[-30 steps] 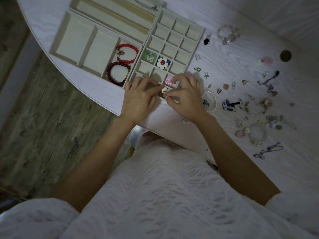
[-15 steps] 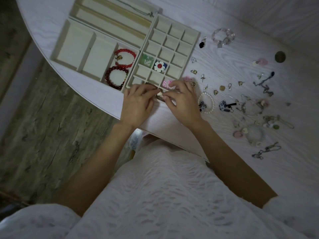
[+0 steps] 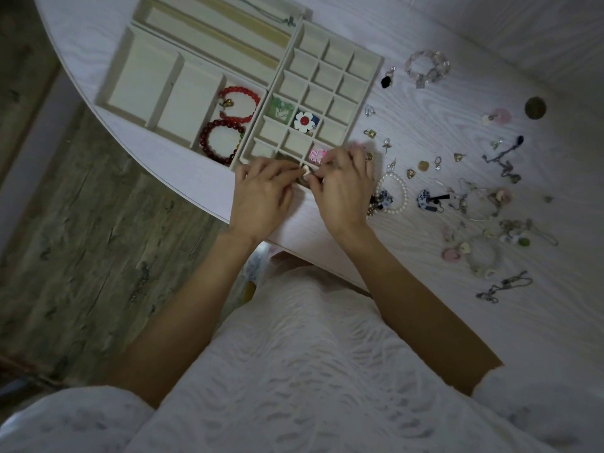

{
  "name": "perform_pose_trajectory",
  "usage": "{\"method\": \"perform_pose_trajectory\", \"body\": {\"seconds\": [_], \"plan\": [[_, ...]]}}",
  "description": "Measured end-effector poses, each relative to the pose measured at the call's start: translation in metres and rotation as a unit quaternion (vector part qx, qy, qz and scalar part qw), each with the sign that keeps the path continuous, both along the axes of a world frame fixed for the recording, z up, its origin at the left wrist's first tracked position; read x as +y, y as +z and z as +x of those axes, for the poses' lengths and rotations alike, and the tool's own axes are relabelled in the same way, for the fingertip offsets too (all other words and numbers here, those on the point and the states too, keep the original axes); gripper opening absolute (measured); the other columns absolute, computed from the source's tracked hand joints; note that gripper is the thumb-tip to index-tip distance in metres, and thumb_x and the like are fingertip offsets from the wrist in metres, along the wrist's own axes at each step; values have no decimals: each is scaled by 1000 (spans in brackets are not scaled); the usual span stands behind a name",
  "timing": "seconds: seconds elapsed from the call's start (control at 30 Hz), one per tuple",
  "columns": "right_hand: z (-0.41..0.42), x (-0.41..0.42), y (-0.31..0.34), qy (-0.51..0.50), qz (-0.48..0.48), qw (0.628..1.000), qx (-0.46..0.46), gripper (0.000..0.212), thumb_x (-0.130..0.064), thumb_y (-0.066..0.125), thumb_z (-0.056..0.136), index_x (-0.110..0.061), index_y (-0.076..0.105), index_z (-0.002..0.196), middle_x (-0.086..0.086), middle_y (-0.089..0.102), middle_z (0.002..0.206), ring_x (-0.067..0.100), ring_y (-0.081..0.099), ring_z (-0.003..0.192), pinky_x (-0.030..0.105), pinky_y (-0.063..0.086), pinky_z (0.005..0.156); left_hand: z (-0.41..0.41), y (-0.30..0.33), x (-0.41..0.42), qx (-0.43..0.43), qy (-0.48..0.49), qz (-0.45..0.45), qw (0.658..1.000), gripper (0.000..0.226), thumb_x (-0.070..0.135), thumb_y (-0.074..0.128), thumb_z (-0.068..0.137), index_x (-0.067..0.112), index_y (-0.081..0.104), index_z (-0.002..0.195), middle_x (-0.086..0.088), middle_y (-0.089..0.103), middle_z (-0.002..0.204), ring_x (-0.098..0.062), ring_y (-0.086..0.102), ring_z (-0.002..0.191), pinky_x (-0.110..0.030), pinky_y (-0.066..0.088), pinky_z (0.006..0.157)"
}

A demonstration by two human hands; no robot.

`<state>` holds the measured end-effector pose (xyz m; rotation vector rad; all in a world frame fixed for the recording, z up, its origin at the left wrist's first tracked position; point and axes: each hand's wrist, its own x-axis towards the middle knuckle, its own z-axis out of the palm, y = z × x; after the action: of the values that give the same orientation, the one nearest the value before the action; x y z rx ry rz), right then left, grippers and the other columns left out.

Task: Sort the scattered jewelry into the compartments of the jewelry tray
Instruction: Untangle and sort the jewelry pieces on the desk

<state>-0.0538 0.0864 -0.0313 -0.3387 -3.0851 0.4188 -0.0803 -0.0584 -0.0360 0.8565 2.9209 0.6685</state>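
**Both hands pinch a small pale piece at the near edge of the tray**

The left hand (image 3: 261, 197) and right hand (image 3: 343, 188) meet at the near edge of the jewelry tray (image 3: 371, 89), fingertips almost touching. Between them sits a small pale piece (image 3: 306, 170), cream-coloured, held at the tips of the fingers (image 3: 287, 168) of the left hand and met from the other side by the right thumb and forefinger. Both hands are curled in a pinch on it; what kind of jewelry it is cannot be told at this size. It hovers over the nearest row of small compartments, where something dark lies beneath, partly hidden.

Just beyond the right knuckles a pink flower charm (image 3: 317, 155) lies in a small compartment. Further in, a white flower with a red centre (image 3: 305, 121) fills another cell, with a green piece (image 3: 280, 108) in the cell to its left. Two red bead bracelets (image 3: 228, 125) share a larger compartment on the tray's left part.

On the counter (image 3: 457, 322), to the right of the hands, the unsorted pieces are scattered: a pearl bracelet (image 3: 397, 194) just beside the right hand, a clear bead bracelet (image 3: 428, 68) farther back, a black pendant (image 3: 387, 80), small studs and tangled chains.

No writing or label can be read anywhere.
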Motion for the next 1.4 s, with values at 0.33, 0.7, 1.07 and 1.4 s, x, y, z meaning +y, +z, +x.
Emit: {"method": "perform_pose_trajectory", "body": {"seconds": [0.33,0.7,1.07,1.4], "plan": [[-7,0,6,3,16,999,-31,24,-37,63,85,-17,76,88,-2,62,109,24,44,111,37,29,97,0,1,0,-9,-9,-23,1000,34,20,46,85,24,71,108,5,66,109,-16,45,98,-32,25,77],[78,88,42,41,-99,990,96,18,-19,55,89,-11,71,93,4,67,92,24,57,88,35,38,79,36,46,60,-43,-79,158,983,15,13,50,89,4,61,93,-8,63,89,-22,55,83,-29,42,73],[198,191,10,-159,-138,977,-39,35,-13,63,88,-11,57,123,15,55,115,30,60,86,32,46,65,106,-11,207,-88,-326,-16,941,26,29,64,81,8,64,96,-11,62,94,-31,59,88,-37,55,60],[181,223,6,-92,-80,993,-12,33,-8,69,78,-10,64,110,15,57,102,33,53,92,38,48,71,115,-9,202,-56,-186,-13,981,23,16,83,65,11,64,77,-6,62,79,-27,61,69,-23,37,40]]}}
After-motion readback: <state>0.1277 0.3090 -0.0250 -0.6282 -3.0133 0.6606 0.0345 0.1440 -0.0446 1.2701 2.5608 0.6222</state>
